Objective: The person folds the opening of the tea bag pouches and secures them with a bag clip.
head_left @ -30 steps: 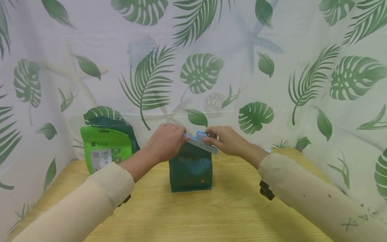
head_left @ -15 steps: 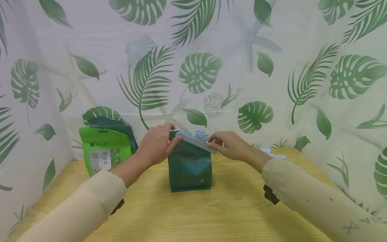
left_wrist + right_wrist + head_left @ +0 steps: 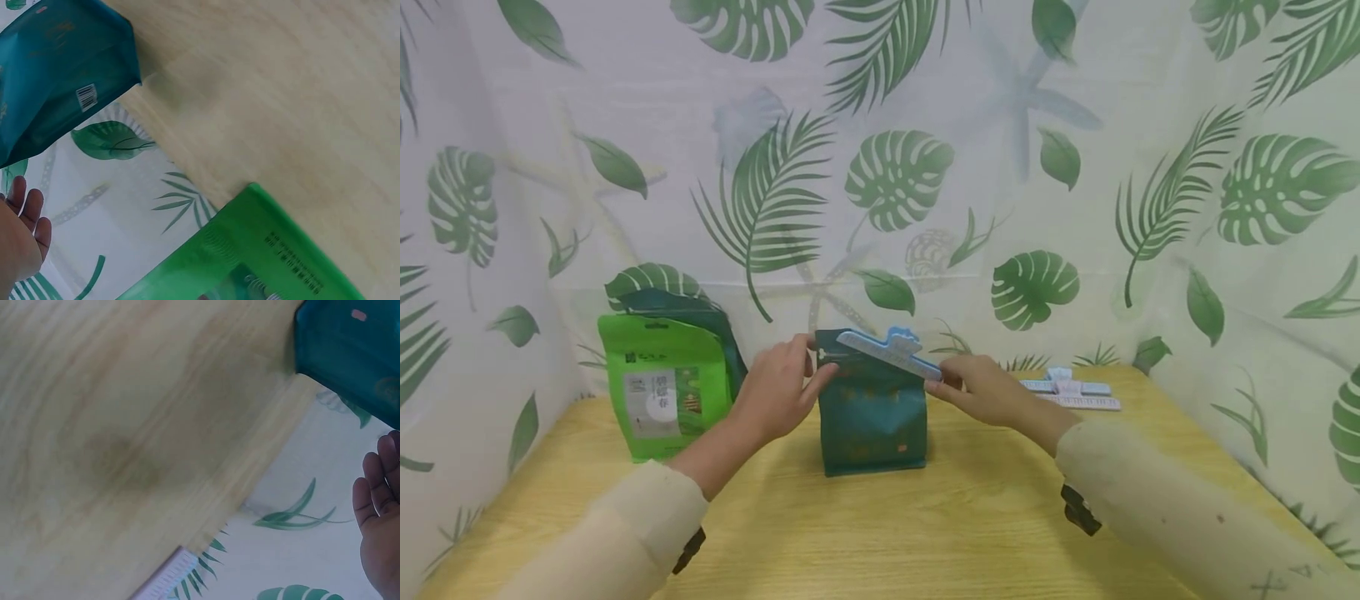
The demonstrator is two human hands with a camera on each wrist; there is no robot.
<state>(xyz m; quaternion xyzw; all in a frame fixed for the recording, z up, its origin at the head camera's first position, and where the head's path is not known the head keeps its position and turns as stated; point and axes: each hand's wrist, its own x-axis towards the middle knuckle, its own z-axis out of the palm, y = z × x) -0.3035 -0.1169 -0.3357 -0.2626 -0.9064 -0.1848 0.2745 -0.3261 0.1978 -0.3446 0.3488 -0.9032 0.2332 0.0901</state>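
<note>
Right hand (image 3: 976, 388) lowered | wrist (image 3: 1047, 417) overlaps two clips (image 3: 1084, 402) | lime pouch (image 3: 658, 375) left

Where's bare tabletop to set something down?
Free: yellow wood-grain tabletop in front of the central dark-green pouch, between beige sleeves. Crowded: back left, lime-green pouch overlapping a second dark-green pouch; back right, pale ruler-marked plastic clips.

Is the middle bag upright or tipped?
Upright: the middle bag stands bottom-down on the table, with the blue clip slanted across its top.
</note>
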